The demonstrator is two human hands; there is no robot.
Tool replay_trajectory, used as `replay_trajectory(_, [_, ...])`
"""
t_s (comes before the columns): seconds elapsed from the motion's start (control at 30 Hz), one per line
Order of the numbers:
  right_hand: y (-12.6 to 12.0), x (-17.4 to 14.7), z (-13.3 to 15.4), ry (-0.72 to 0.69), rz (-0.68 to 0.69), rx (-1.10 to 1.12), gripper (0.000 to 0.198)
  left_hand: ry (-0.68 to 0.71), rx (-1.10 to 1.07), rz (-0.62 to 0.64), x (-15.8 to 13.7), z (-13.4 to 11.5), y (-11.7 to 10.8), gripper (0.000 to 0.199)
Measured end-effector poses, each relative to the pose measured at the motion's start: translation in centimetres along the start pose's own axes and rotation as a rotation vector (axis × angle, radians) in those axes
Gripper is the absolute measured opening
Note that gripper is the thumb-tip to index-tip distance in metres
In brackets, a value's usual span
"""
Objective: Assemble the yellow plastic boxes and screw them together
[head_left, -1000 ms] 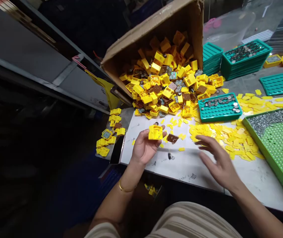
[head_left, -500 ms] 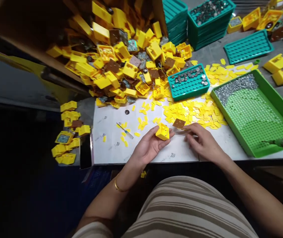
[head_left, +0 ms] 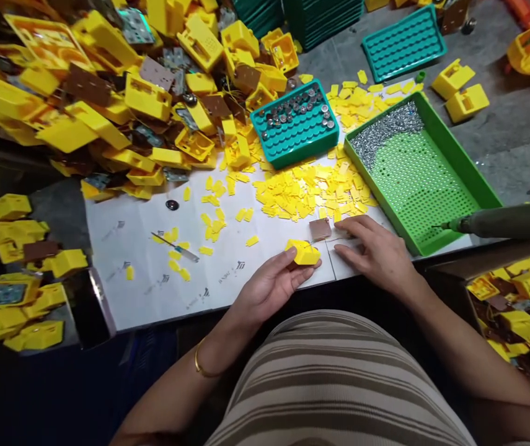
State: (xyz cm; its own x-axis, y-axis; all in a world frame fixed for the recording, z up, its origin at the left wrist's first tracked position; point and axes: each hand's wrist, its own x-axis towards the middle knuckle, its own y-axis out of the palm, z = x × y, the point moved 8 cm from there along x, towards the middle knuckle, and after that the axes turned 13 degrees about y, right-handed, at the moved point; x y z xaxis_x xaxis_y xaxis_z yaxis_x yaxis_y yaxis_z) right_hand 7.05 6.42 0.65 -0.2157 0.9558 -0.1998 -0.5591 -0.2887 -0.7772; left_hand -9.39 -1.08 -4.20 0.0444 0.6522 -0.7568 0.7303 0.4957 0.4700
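Note:
My left hand (head_left: 271, 282) grips a small yellow plastic housing (head_left: 306, 253) between thumb and fingers, over the front edge of the work surface. Just beyond the housing is a brown circuit board (head_left: 320, 229), and what looks like a thin wire runs between them. My right hand (head_left: 376, 251) is to the right of the board, its thumb and forefinger apart with a small gap to the board. The other fingers of this hand are partly hidden. Beyond both hands spreads a heap of flat yellow plastic pieces (head_left: 304, 189).
A green tray (head_left: 446, 210) with small metal screws stands right, a power screwdriver (head_left: 516, 222) reaching over it. Behind the yellow pieces sits a teal tray (head_left: 292, 148) of round metal parts. Yellow housings (head_left: 148, 99) pile up at left. A small screwdriver (head_left: 176, 248) lies on the white sheet.
My right hand's fingers have come away from the brown board. The yellow housing has turned in my left hand. The view has shifted right and closer to the table.

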Motion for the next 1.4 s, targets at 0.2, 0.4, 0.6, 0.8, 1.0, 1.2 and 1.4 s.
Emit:
replay_trajectory(0.2, [-2.6,-1.0,-1.3,0.022,-0.200,0.117,0.022,-0.040,0.022,0.096,0.0,0.7,0.2,0.012])
replay_trajectory(0.4, [-0.2,0.7,-1.3,0.017,-0.069,-0.087,0.024,-0.041,0.011,0.134,0.1,0.8,0.3,0.013])
replay_trajectory(0.6, [-0.2,1.0,-1.0,0.020,0.049,-0.150,0.026,-0.008,0.037,0.166,0.2,0.7,0.4,0.013])
replay_trajectory(0.8, [-0.5,1.3,-2.0,0.151,-0.005,-0.019,0.020,-0.011,0.076,0.226,0.1,0.9,0.9,0.033])
replay_trajectory(1.0, [-1.2,0.3,-1.3,0.015,-0.128,0.041,0.021,-0.016,0.065,0.249,0.1,1.1,1.1,0.036])
replay_trajectory(1.2, [-0.5,0.7,-1.6,0.030,-0.040,-0.097,0.021,0.009,0.037,0.295,0.2,1.1,1.6,0.043])
replay_trajectory(1.4, [-0.7,1.4,-2.2,0.112,-0.001,0.010,0.019,0.067,0.090,0.276,0.2,1.0,1.9,0.047])
